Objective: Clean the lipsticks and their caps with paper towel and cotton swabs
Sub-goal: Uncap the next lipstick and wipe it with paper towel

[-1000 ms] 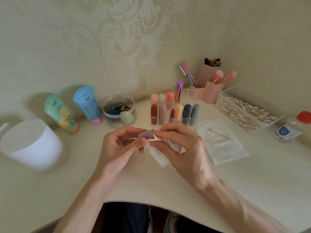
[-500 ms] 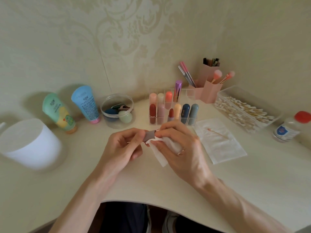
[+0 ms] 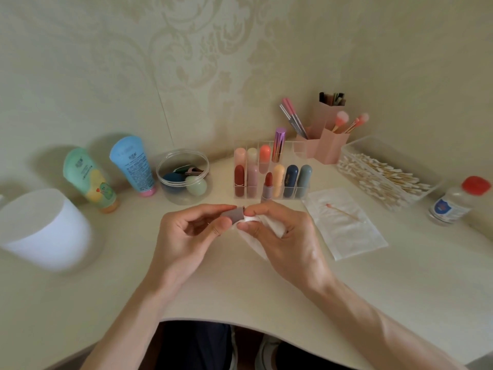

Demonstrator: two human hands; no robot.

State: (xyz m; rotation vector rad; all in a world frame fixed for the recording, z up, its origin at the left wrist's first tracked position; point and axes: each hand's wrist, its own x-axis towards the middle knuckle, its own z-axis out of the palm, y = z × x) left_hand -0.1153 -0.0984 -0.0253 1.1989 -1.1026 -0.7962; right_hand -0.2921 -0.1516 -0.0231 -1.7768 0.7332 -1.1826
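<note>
1. I read the left hand as curled, with thumb and fingertips pinching a mauve cap above the worktop, front centre
2. The right hand is curled round a white towel. A wad of it presses against the right end of the cap, and the loose part hangs below the fingers
3. I cannot tell whether the wad goes into the cap opening, because the fingers hide the joint
4. One open lipstick stands upright with its red tip exposed, in line with the front row of the clear organizer, just behind the hands. I cannot tell whether it is inside a compartment
5. Capped lipsticks stand in two rows in the organizer
6. A second towel lies flat on the worktop, right of the hands. One swab with a pink-stained tip lies on it
7. The swab box sits behind the second towel, and a bottle with a red top stands at far right
8. On the left I see a clear jar, a blue tube, a green tube and a white tub
</note>
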